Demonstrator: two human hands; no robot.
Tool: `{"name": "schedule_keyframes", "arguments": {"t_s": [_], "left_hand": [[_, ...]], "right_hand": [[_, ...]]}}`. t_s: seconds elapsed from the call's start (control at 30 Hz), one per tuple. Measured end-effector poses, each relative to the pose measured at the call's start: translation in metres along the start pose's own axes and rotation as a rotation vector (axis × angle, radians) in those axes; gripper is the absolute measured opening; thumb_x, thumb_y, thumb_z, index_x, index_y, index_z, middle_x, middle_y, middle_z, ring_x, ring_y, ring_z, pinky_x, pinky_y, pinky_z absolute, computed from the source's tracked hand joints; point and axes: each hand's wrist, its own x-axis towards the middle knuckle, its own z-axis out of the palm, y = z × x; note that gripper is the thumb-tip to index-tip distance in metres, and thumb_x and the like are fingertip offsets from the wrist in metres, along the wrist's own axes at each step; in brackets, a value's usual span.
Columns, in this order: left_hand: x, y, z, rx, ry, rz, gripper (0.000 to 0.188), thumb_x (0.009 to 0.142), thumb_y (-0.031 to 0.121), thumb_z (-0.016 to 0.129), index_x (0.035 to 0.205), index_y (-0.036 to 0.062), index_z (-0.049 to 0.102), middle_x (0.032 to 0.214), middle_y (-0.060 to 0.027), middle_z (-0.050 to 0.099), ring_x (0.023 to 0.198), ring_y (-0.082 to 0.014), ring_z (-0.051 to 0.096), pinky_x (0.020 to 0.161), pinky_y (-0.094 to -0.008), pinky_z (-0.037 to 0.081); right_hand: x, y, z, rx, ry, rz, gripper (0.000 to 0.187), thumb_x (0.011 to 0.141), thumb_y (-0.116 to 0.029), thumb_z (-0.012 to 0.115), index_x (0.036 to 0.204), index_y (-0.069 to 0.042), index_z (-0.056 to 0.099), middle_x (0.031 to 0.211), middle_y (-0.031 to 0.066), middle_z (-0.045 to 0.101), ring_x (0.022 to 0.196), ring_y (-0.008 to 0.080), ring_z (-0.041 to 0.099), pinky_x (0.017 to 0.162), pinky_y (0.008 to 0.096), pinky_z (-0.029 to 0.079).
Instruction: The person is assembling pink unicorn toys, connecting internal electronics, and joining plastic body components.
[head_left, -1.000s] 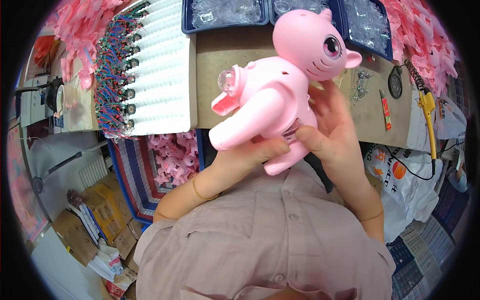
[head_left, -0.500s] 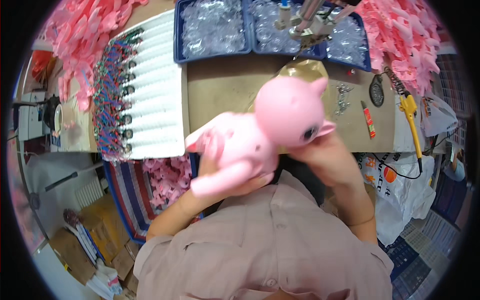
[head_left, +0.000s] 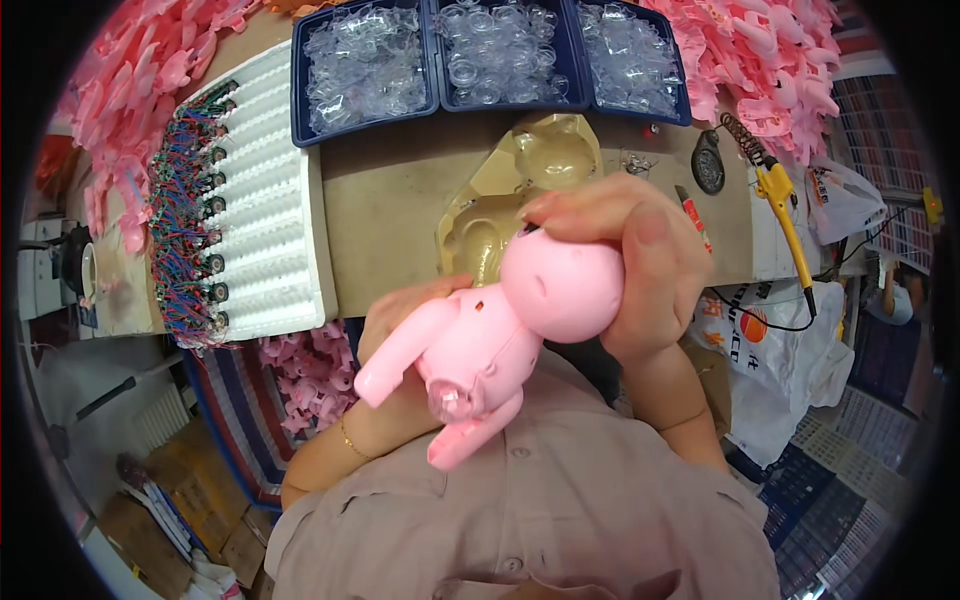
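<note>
A pink plastic toy animal figure (head_left: pixel 487 347) is held tilted in front of my chest, above the table's near edge. Its round head points up and right, and its limbs hang toward the lower left. My left hand (head_left: pixel 398 325) is closed around the body from behind, most of its fingers hidden by the toy. Over the head, my right hand (head_left: pixel 650 262) curls its fingers across the top, beside a dark eye. Behind the toy lies a tan moulded tray (head_left: pixel 545 160) with rounded hollows.
Three blue bins (head_left: pixel 437 100) of clear plastic parts line the back. On the left, a white ribbed tray (head_left: pixel 265 215) carries wired components. Pink parts (head_left: pixel 765 75) are heaped at both far corners. A yellow soldering iron (head_left: pixel 787 220) stands right, near a red tube (head_left: pixel 693 213).
The toy has been turned over in my hands and moved slightly lower, its head now facing differently. My right hand has shifted from under the head to over it.
</note>
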Motion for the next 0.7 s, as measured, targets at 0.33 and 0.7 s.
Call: {"name": "schedule_keyframes", "arguments": {"t_s": [0.33, 0.7], "left_hand": [[0.000, 0.039, -0.026, -0.931, -0.468, -0.202, 0.066, 0.086, 0.042, 0.056, 0.136, 0.0014, 0.039, 0.116, -0.0191, 0.059, 0.108, -0.0317, 0.060, 0.095, -0.0431, 0.047], [-0.062, -0.012, -0.087, -1.089, -0.285, -0.299, 0.052, 0.094, 0.025, 0.052, 0.138, -0.0005, 0.040, 0.131, -0.0150, 0.053, 0.120, -0.0237, 0.053, 0.102, -0.0395, 0.043]], "right_hand": [[0.015, -0.005, -0.015, 0.368, -0.430, 0.267, 0.093, 0.076, -0.043, 0.073, 0.145, 0.001, 0.028, 0.141, 0.0129, 0.042, 0.128, 0.0226, 0.044, 0.105, 0.0365, 0.035], [-0.001, 0.008, 0.008, -0.011, -0.565, 0.169, 0.064, 0.074, -0.014, 0.076, 0.130, -0.001, 0.049, 0.118, 0.0110, 0.060, 0.107, 0.0216, 0.059, 0.094, 0.0347, 0.046]]}}
